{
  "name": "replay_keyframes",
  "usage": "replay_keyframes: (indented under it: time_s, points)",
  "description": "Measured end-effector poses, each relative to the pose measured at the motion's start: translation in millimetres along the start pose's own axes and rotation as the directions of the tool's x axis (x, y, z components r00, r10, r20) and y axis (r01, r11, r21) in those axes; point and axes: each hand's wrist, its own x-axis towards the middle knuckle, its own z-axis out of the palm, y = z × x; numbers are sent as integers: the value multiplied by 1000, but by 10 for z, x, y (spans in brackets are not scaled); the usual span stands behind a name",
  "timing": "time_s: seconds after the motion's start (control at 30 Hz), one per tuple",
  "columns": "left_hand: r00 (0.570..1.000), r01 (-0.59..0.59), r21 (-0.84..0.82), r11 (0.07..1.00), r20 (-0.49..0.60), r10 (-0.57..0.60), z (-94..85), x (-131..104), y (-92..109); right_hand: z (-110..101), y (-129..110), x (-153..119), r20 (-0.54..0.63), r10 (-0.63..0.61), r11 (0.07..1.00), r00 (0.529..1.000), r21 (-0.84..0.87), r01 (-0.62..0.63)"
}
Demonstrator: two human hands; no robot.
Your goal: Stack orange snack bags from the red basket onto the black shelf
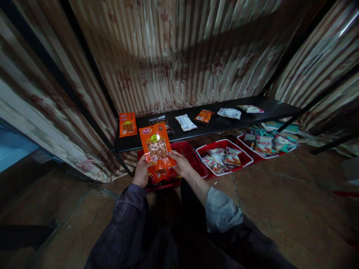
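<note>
The held packet (pixel 157 146) is orange; the shelf (pixel 179 138) black; the curtain (pixel 179 48) striped beige and brown.

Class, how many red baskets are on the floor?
3: the left basket by the hands, the middle basket, and the right basket. Another could be hidden behind the held orange packet.

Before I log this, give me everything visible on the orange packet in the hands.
Orange packet: flat, glossy, looks like plastic film. Red-and-white logo top left, small dark round mark top right, yellow patch above a clear window showing brown strips. Looks sealed. Face towards the camera, top tipped slightly left. Left hand grips its lower left edge, right hand its lower right. It's held above the red basket; whether its bottom touches anything there, can't tell.
</note>
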Motion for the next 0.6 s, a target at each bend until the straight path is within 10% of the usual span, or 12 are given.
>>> replay_keyframes:
  time_s: [0.47,0.6]
  points:
    - [996,44,46,998,71,-48,-49,117,-42,-127,10,70,-35,-26,997,999,66,28]
    - [994,-14,140,990,-103,29,-87,252,-88,-72,-12,93,-18,-54,998,998,36,55]
